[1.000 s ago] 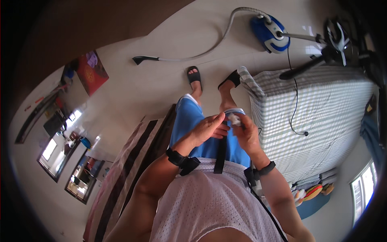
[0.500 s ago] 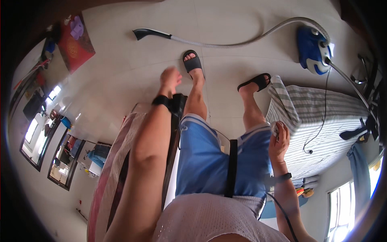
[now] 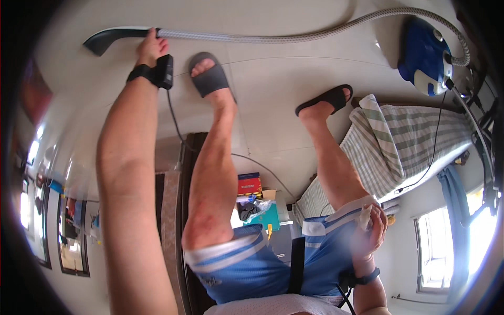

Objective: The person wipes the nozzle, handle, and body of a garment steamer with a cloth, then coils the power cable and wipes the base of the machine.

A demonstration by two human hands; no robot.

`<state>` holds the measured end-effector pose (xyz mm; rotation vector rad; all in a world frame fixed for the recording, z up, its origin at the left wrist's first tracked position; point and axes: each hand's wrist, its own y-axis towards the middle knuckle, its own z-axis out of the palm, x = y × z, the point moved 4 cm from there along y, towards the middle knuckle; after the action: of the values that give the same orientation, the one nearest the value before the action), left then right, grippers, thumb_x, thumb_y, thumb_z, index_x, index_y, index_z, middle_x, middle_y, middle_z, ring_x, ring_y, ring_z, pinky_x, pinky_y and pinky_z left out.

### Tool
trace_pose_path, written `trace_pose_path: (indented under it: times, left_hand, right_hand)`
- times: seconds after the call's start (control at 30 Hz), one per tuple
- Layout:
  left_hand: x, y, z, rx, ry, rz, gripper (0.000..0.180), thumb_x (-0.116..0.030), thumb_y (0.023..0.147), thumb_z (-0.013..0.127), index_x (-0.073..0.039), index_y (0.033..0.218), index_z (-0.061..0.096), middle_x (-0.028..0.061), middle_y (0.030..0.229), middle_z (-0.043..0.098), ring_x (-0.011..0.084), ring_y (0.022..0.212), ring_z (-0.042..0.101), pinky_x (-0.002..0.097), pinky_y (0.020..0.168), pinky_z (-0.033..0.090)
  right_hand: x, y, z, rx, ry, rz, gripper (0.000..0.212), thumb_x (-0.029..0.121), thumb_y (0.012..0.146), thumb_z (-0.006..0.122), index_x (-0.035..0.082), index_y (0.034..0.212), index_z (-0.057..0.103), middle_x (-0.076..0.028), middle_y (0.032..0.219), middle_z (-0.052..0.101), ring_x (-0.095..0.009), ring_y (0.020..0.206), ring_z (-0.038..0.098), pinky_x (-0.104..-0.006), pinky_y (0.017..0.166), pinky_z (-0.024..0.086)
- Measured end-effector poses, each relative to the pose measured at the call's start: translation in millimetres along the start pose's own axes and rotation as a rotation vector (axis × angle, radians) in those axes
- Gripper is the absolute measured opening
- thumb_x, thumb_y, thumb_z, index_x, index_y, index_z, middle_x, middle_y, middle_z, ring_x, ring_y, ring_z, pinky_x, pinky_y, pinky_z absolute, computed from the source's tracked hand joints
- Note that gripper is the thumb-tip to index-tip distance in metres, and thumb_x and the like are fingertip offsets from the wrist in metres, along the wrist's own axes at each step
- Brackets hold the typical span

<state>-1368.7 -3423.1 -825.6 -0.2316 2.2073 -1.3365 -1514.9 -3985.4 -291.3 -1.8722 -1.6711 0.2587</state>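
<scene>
Reaching far forward to the floor, my left hand (image 3: 149, 50) has its fingers closed at the joint of a black handle with a flared head (image 3: 118, 34) and a grey braided hose (image 3: 252, 39). The hose curves right to a blue and white base unit (image 3: 422, 58), which looks like a garment steamer. My right hand (image 3: 376, 231) rests by my right thigh, fingers curled round a crumpled whitish cloth (image 3: 366, 214), partly hidden by the hand. A black strap with a small box sits on my left wrist, its cable trailing back.
A striped green-and-white bedspread (image 3: 420, 136) covers a bed at right, with a dark cord lying across it. Boxes and a teal container (image 3: 268, 215) show between my legs. A dark wooden edge (image 3: 191, 157) runs beside my left leg. Black sandals are on my feet.
My left hand has moved forward and left to the black handle on the floor. My body has bent lower, so the view has shifted. The right hand still holds the cloth.
</scene>
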Motion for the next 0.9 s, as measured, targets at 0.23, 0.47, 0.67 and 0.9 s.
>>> trace_pose_path:
  times: [0.23,0.47,0.67,0.9]
  left_hand:
    - [-31.9,-46.0,-13.5,0.296,-0.166,-0.125,0.022,-0.029,0.094,0.069,-0.011,0.089,0.057,0.0025,0.081,0.058,0.0166,0.076,0.058,0.0346,0.071,0.053]
    - [-27.1,-302.2,-27.1,0.48,-0.52,-0.08,0.022,-0.014,0.105,0.057,0.003,0.12,0.053,0.0176,0.123,0.065,0.0335,0.125,0.06,0.0457,0.115,0.046]
    - [-81.3,-562.0,-23.8,0.689,-0.307,0.281,0.051,0.003,0.1,0.059,-0.008,0.146,0.041,0.0096,0.116,0.069,0.0274,0.127,0.059,0.0471,0.122,0.032]
    - [-168.6,-799.6,50.2,0.78,0.315,0.885,0.041,-0.001,0.1,0.063,0.002,0.139,0.049,0.0103,0.128,0.062,0.0163,0.12,0.06,0.0313,0.106,0.046]
  right_hand:
    - [0.9,-3.1,4.4,-0.076,0.127,0.055,0.033,-0.002,0.086,0.064,-0.003,0.119,0.062,-0.024,0.117,0.068,-0.044,0.108,0.067,-0.0488,0.097,0.053]
    - [-12.0,-21.1,-17.5,-0.136,0.314,0.133,0.041,-0.003,0.082,0.064,0.003,0.122,0.065,-0.02,0.12,0.068,-0.041,0.109,0.067,-0.044,0.094,0.054]
    - [-38.4,-81.9,-97.6,-0.344,0.461,0.205,0.042,-0.003,0.083,0.06,0.005,0.123,0.065,-0.02,0.119,0.068,-0.041,0.107,0.067,-0.0434,0.09,0.056]
    - [-93.7,-178.8,-223.5,-0.595,0.632,0.272,0.044,-0.005,0.079,0.063,0.006,0.121,0.065,-0.018,0.114,0.067,-0.039,0.104,0.068,-0.0418,0.089,0.055]
